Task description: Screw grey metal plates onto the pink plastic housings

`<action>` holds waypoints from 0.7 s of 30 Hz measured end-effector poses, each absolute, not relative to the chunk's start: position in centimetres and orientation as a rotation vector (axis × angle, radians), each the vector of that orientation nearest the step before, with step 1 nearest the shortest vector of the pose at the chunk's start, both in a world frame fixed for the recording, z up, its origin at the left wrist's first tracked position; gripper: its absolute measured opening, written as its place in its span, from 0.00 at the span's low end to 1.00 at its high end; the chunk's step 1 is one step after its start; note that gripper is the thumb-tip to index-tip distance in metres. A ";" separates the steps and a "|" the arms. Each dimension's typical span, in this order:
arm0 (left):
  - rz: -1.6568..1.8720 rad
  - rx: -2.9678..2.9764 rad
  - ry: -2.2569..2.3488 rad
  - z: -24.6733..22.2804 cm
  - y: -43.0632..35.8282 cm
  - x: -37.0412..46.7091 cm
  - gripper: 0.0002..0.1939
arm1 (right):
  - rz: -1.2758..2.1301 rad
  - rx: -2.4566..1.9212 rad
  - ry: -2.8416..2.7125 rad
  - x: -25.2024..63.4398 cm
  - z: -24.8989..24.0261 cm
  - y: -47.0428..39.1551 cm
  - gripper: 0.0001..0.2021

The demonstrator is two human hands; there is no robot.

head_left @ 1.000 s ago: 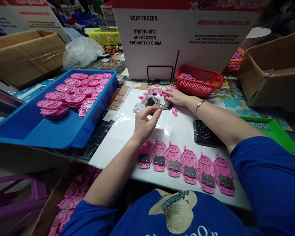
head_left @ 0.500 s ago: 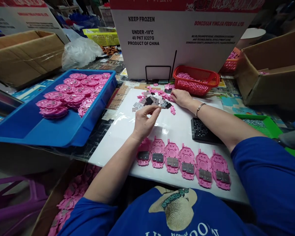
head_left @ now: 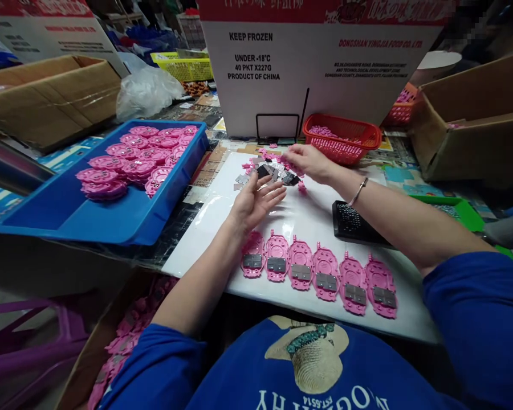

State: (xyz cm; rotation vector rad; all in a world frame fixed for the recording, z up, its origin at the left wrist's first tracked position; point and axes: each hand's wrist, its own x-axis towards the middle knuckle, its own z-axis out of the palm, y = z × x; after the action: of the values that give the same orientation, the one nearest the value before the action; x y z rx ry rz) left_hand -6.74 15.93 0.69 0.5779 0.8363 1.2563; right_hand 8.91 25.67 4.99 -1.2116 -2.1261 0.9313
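Observation:
My left hand (head_left: 260, 200) is open, palm turned up and fingers spread, just in front of a pile of flat grey and black plates (head_left: 276, 171). Nothing shows on its palm. Bent over the back of that pile is my right hand (head_left: 308, 162), its fingers closed and pointing down among small pink plastic pieces (head_left: 270, 155). Whatever its fingertips grip is too small and partly hidden to make out. Nearer to me, several pink phone-shaped shell halves (head_left: 325, 272) lie in a row, each with a grey or dark plate across its lower part.
At left stands a blue tray (head_left: 143, 225) with stacked pink shells. A red basket (head_left: 346, 149) of pink pieces sits behind my right hand. A black box of screws (head_left: 346, 228) and a green tray (head_left: 465, 213) lie under my right forearm. A white carton (head_left: 303, 74) rises behind.
My left hand has turned from a pinch to an open, upturned palm. My right hand has lifted slightly and shifted left over the pile. The view has tilted a little.

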 end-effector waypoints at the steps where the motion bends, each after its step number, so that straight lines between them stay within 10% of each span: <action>1: 1.215 0.564 0.790 0.7 15.9 -6.6 0.25 | 0.886 -1.150 -2.184 7.9 5.1 24.6 0.10; 10: 1.302 0.459 0.793 1.4 15.8 -6.7 0.22 | 0.130 -0.740 -2.581 5.7 2.7 20.8 0.17; 21: 1.249 0.127 0.802 1.3 15.7 -6.0 0.25 | 0.317 -1.039 -2.342 8.2 1.3 23.8 0.07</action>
State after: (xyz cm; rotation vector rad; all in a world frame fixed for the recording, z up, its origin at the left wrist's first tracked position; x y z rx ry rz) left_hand -6.03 15.74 1.34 0.1267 0.8024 1.2486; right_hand 8.16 23.80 1.32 -1.0391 -2.3416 0.3174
